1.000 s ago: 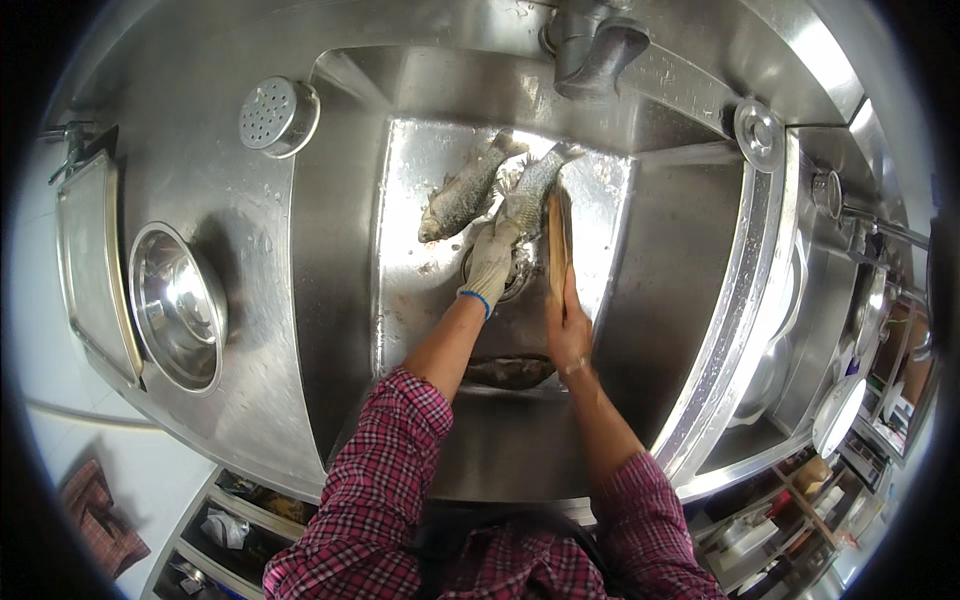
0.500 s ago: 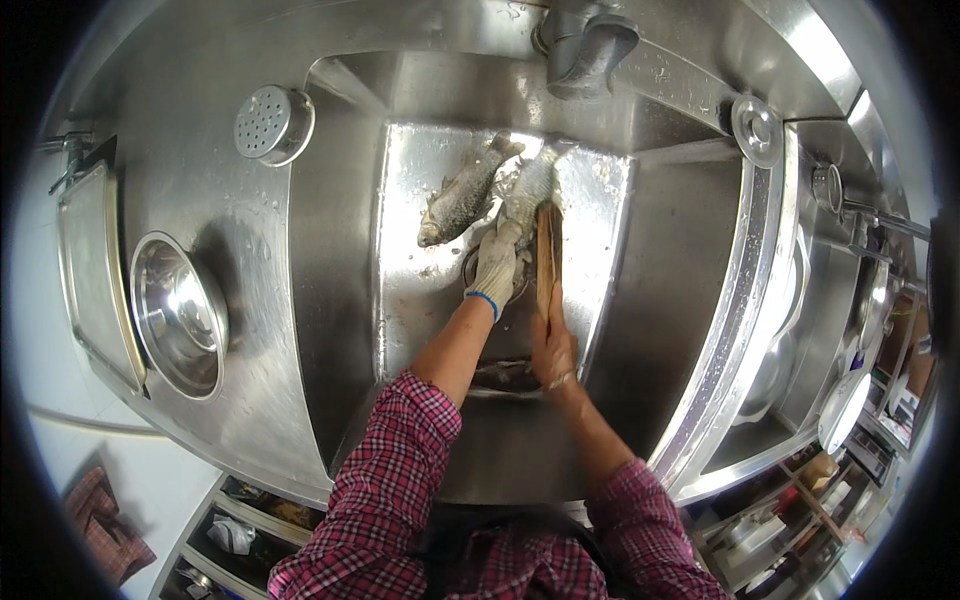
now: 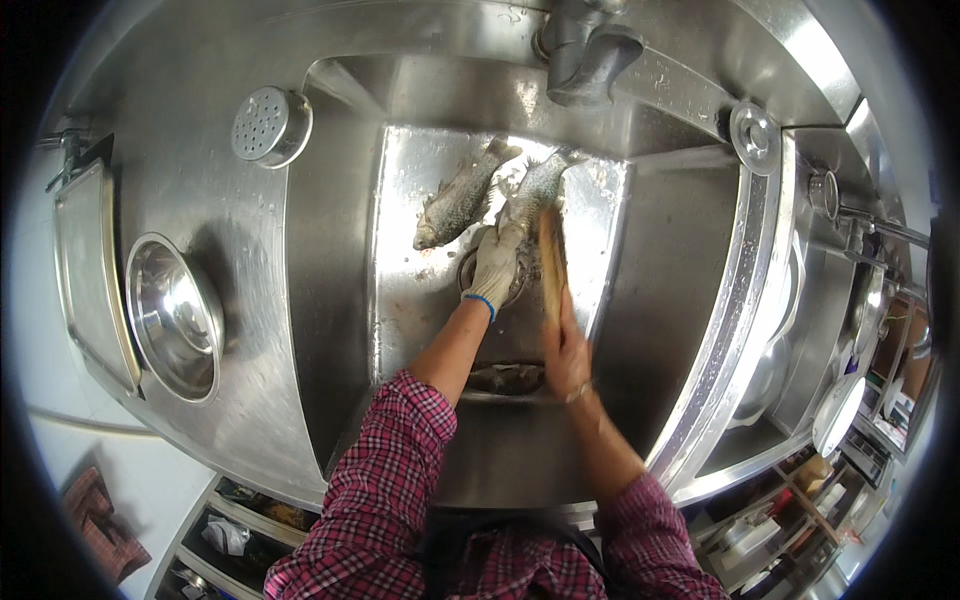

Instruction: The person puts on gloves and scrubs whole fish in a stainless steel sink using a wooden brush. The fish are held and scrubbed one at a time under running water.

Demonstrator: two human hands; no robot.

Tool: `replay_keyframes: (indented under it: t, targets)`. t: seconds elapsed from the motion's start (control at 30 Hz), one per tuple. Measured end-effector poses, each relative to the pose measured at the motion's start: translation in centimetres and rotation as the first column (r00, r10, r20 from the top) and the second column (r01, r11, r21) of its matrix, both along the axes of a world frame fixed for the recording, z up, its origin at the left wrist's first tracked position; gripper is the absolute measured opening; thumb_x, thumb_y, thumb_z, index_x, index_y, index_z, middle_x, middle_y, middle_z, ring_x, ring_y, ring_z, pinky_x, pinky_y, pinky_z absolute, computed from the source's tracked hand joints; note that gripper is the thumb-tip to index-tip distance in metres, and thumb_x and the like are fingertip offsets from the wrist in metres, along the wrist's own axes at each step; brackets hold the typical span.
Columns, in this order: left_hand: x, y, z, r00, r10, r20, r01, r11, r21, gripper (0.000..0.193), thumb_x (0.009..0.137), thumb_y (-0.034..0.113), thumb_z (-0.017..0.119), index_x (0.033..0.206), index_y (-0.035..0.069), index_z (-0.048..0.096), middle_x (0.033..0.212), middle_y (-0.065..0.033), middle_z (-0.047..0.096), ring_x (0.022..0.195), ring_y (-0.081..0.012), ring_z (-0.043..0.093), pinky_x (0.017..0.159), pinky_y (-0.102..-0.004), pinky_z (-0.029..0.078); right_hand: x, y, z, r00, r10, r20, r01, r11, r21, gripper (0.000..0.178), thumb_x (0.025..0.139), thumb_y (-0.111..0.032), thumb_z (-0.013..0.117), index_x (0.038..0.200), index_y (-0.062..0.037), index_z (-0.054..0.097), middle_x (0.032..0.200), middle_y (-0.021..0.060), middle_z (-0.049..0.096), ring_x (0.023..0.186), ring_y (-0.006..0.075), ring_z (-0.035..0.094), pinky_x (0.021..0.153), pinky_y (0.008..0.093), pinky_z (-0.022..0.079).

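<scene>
In the sink point(image 3: 345, 300), my left hand point(image 3: 495, 262), in a pale knitted glove with a blue cuff edge, presses down on the head end of a grey scaly fish point(image 3: 538, 190). That fish's tail points away from me. Bare, my right hand point(image 3: 568, 355) is closed around the near end of a long wooden brush point(image 3: 553, 260), whose far end is beside the fish's right flank. The brush's dark working side is blurred. Left of the held fish lies a second fish point(image 3: 458, 205), tail up and to the right. Below my hands, another fish point(image 3: 505, 378) shows near the sink's front wall.
A round drain sits partly under my gloved hand. On the left counter are a steel bowl point(image 3: 175, 315), a perforated steel canister point(image 3: 270, 127) and a tray point(image 3: 95, 275). A faucet point(image 3: 597, 65) juts over the back edge. To the right is a small lid point(image 3: 754, 138).
The brush and my right hand have shifted slightly toward me, and the brush leans more to the left at its tip. My left hand stays on the fish.
</scene>
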State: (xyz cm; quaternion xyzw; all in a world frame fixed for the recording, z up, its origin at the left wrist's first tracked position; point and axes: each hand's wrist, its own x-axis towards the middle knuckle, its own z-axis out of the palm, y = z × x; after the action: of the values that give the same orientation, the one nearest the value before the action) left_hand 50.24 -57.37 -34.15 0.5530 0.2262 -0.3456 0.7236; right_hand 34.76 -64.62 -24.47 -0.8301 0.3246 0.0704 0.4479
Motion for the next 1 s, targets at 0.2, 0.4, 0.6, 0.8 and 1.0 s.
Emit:
replay_keyframes:
  t: [0.2,0.4,0.6,0.8,1.0]
  targets:
    - [0.1,0.2,-1.8,0.997,0.055,0.055,-0.057,0.998,0.031,0.022,0.096,0.029,0.059,0.094,0.007,0.057,0.074,0.0011,0.052,0.058,-0.0089,0.049,0.048,-0.0248,0.041,0.8,-0.1,-2.1,0.978,0.094,-0.184,-0.120,0.983,-0.137,0.064,0.096,-0.019,0.057,0.154,-0.0159,0.030,0.087,0.0249,0.067,0.078,0.0442,0.067,0.070,0.0491,0.052]
    - [1.6,2.1,-1.5,0.960,-0.171,0.220,0.123,0.968,0.217,0.023,0.096,0.029,0.058,0.094,0.006,0.058,0.066,0.0020,0.050,0.048,-0.0074,0.044,0.042,-0.0249,0.035,0.4,-1.3,0.0,0.996,0.035,-0.078,-0.036,0.999,-0.018,0.063,0.097,-0.019,0.056,0.155,-0.0176,0.030,0.087,0.0250,0.068,0.078,0.0427,0.067,0.072,0.0474,0.053]
    - [0.9,1.9,-3.3,0.970,-0.084,0.227,0.062,0.993,0.103,0.020,0.095,0.022,0.058,0.094,0.002,0.062,0.077,-0.0017,0.057,0.061,-0.0091,0.052,0.050,-0.0259,0.041,0.9,-0.2,-3.7,0.989,0.134,-0.058,-0.142,0.978,-0.152,0.069,0.097,-0.015,0.055,0.157,-0.0193,0.023,0.079,0.0240,0.065,0.071,0.0359,0.068,0.066,0.0417,0.052]
    - [0.8,2.0,-1.3,0.988,-0.097,0.123,0.091,0.995,0.050,0.026,0.095,0.026,0.057,0.093,0.000,0.061,0.071,-0.0039,0.059,0.051,-0.0116,0.053,0.046,-0.0254,0.042,-2.2,-2.0,-2.7,0.991,0.106,-0.083,-0.116,0.986,-0.123,0.069,0.094,-0.017,0.058,0.156,-0.0208,0.027,0.082,0.0243,0.067,0.072,0.0411,0.067,0.065,0.0476,0.052]
    - [0.4,2.6,0.3,0.960,-0.272,0.070,0.256,0.950,0.177,0.043,0.090,0.040,0.068,0.100,-0.001,0.059,0.066,-0.0030,0.058,0.049,-0.0118,0.055,0.040,-0.0283,0.041,-1.8,-0.4,-3.9,0.993,0.097,-0.069,-0.106,0.984,-0.141,0.067,0.094,-0.018,0.059,0.155,-0.0182,0.030,0.083,0.0239,0.068,0.073,0.0408,0.068,0.064,0.0464,0.052]
